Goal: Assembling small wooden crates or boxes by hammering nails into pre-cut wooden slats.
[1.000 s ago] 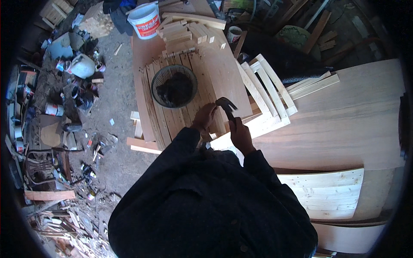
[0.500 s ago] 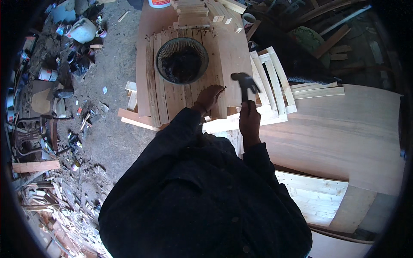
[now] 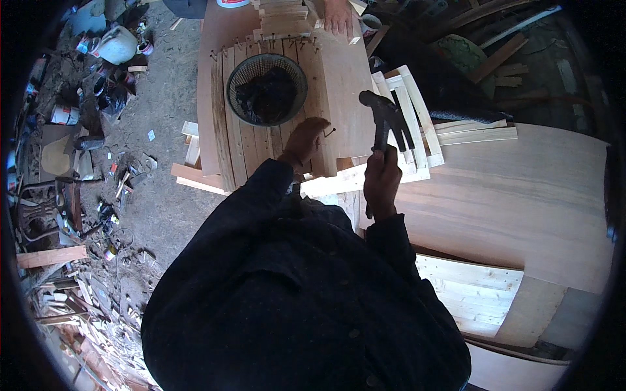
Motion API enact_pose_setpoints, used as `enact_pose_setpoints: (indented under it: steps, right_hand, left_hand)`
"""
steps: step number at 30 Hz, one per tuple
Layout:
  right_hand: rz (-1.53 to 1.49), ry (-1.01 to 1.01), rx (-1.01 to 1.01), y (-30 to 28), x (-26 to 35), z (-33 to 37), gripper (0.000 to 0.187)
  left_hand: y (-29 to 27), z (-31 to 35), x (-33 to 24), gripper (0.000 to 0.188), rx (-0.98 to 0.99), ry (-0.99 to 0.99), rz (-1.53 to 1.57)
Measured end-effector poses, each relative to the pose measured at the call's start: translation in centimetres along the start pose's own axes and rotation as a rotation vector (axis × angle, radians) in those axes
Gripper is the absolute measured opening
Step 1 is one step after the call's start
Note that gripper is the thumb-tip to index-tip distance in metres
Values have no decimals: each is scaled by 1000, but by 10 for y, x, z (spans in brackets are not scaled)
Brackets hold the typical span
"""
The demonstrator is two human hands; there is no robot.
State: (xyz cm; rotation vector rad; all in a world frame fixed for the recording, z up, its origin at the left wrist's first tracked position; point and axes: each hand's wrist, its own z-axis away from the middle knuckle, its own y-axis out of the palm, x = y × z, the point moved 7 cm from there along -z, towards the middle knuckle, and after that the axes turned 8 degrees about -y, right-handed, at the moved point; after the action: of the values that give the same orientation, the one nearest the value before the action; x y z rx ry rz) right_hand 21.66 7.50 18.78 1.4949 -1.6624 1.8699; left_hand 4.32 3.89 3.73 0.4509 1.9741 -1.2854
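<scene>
A claw hammer [image 3: 386, 120] is upright in my right hand [image 3: 382, 174], its dark head raised over the right side of the workbench. My left hand [image 3: 306, 139] lies over the near right part of several side-by-side wooden slats [image 3: 248, 153], its fingers stretched out. Just right of those fingers a nail [image 3: 330, 132] sticks up at a slant from the rightmost slat, apart from the hand. On the slats rests a round mesh basket [image 3: 301, 98] holding a crumpled black plastic bag [image 3: 267, 94]. A row of nails [image 3: 287, 43] stands along the slats' far ends.
Another person's hand [image 3: 338, 17] rests on stacked wood pieces [image 3: 282, 16] at the far edge. To the right are pale slatted frames [image 3: 417, 111] and a big plywood sheet [image 3: 502, 195]. Scraps and a white jug [image 3: 117, 45] litter the floor at left.
My left hand has let go of the nail, which now stands in the slat. The hammer has turned in my right hand. Another person's hand has come in at the far edge.
</scene>
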Motion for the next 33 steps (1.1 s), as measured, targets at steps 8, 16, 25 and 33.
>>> enact_pose_setpoints:
  steps: [8,16,25,33]
  right_hand:
    - [150,-80,173,27,-52,18,28]
    - [132,-163,-49,19,-36,3,23]
    - [28,19,36,3,-10,13,23]
    - [223,36,281,57,-92,39,20]
  left_hand:
    - [20,-9,30,38,106,82,-484]
    - [19,-4,21,44,127,121,-468]
    - [13,-12,27,38,113,158,-572]
    - [23,-13,24,38,129,147,-534]
